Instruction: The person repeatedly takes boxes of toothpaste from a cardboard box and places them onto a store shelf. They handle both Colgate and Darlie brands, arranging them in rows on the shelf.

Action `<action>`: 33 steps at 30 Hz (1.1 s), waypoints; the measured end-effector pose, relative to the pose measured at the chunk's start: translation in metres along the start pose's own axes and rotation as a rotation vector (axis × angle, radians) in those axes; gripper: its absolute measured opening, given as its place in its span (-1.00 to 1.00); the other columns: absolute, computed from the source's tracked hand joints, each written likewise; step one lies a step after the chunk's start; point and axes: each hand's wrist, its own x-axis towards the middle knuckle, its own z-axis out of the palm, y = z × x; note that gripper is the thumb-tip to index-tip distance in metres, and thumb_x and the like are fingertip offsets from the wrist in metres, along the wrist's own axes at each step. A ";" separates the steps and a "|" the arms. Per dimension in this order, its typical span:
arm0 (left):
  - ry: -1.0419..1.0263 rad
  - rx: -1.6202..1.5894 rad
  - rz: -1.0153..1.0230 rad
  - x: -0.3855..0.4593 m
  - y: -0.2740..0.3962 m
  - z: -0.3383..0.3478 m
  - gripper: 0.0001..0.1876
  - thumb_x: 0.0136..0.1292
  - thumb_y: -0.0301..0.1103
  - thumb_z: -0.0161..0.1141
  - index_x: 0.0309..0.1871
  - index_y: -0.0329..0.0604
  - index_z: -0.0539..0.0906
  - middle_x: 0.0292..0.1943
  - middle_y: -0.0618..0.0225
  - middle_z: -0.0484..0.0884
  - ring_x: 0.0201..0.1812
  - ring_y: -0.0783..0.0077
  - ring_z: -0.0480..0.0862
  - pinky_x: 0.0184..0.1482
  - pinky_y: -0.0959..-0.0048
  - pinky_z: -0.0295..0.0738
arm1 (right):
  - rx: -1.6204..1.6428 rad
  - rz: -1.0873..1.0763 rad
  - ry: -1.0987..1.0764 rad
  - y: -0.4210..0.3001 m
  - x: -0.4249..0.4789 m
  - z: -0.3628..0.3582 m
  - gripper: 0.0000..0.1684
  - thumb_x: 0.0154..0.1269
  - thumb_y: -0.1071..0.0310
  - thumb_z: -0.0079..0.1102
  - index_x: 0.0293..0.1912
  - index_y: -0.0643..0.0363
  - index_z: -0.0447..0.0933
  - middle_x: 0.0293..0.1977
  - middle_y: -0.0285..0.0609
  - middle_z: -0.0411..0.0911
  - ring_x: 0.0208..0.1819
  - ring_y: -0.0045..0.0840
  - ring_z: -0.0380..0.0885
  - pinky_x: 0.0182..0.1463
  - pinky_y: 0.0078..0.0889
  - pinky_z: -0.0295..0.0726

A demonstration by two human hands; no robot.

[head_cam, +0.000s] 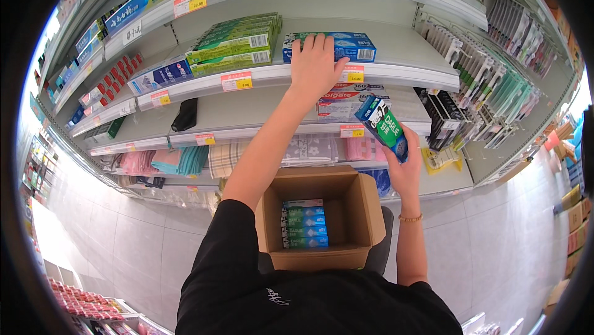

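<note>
My left hand point(315, 63) rests with spread fingers on the front of blue Darlie toothpaste boxes point(355, 47) lying on the upper middle shelf, beside stacked green toothpaste boxes point(232, 47). My right hand point(406, 163) grips the lower end of a blue and green Darlie toothpaste box point(383, 126), tilted, in front of the shelf below. An open cardboard box point(320, 260) stands before me, with several Darlie boxes point(305, 228) in a row on its left side. Colgate boxes point(341, 107) sit on the shelf under my left hand.
Price tags line the shelf edges point(408, 75). Toothbrushes in packs point(482, 70) hang at the right. Folded towels point(308, 149) lie on a lower shelf behind the cardboard box. A black item point(185, 114) lies at the left of the Colgate shelf. Tiled floor point(139, 223) shows on both sides.
</note>
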 end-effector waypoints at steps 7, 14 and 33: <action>0.005 0.008 0.001 0.000 0.001 -0.002 -0.39 0.30 0.04 0.31 0.21 -0.28 0.56 0.19 0.13 0.63 0.25 0.15 0.56 0.33 0.03 0.33 | -0.024 0.016 -0.025 0.005 -0.006 0.001 -0.31 0.19 0.51 0.42 0.32 0.19 0.45 0.21 -0.01 0.52 0.21 -0.12 0.52 0.29 -0.15 0.44; -0.008 0.011 -0.007 -0.001 0.002 -0.001 -0.38 0.29 0.04 0.32 0.20 -0.30 0.55 0.19 0.10 0.62 0.24 0.13 0.56 0.33 0.03 0.33 | 0.005 0.026 -0.012 0.003 -0.002 0.002 -0.31 0.20 0.50 0.42 0.32 0.18 0.45 0.22 0.00 0.52 0.22 -0.10 0.51 0.30 -0.14 0.43; 0.077 -0.053 0.019 -0.003 0.002 0.002 -0.41 0.24 0.01 0.35 0.12 -0.34 0.56 0.04 0.13 0.63 0.14 0.12 0.57 0.28 0.01 0.30 | -0.375 -0.433 -0.233 -0.019 0.252 0.057 -0.33 0.30 0.31 0.35 0.39 -0.23 0.48 0.21 -0.25 0.57 0.32 -0.24 0.47 0.51 0.24 0.14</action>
